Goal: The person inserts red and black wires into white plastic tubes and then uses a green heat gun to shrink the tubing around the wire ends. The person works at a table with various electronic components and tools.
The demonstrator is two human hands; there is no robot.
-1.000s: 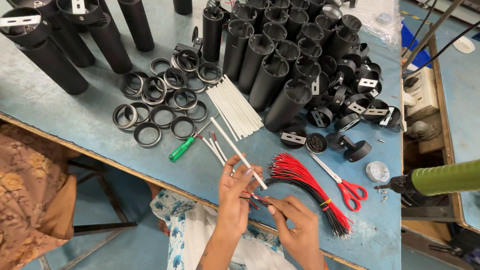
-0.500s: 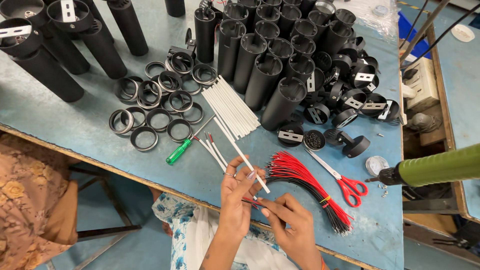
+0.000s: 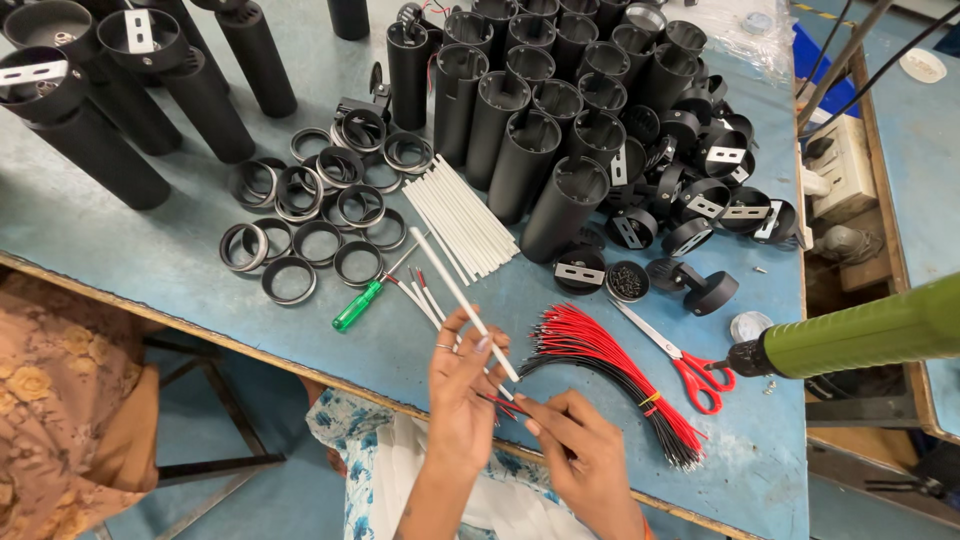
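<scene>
Both hands meet just over the near edge of the worn blue worktable (image 3: 120,240). Left hand (image 3: 462,385) is closed around a thin white plastic sleeve tube (image 3: 462,300), fingers curled on its lower part, so that the tube slants up and away over the tabletop toward the other tubes. Right hand (image 3: 578,452) is pinched shut, thumb and forefinger holding the ends of thin red and black wires (image 3: 503,404) right at the tube's lower end — whether the wires are already inside the tube cannot be told.

Just beyond the hands lies a bundle of red and black wires tied with a yellow band (image 3: 610,372), fanned across the table. Beside it lie red-handled scissors (image 3: 682,362), and a green-bodied power screwdriver (image 3: 860,335) reaches in from the right edge. To the left of the hands a green-handled screwdriver (image 3: 360,304) rests on the table, near a few short loose white tubes with red tips (image 3: 425,296).

Farther back sits a neat stack of white tubes (image 3: 458,215), a cluster of black metal rings (image 3: 310,215), and upright black cylindrical lamp housings (image 3: 520,120) — more stand at the far left. Small black bracket caps (image 3: 690,205) are piled to the right of the housings.
</scene>
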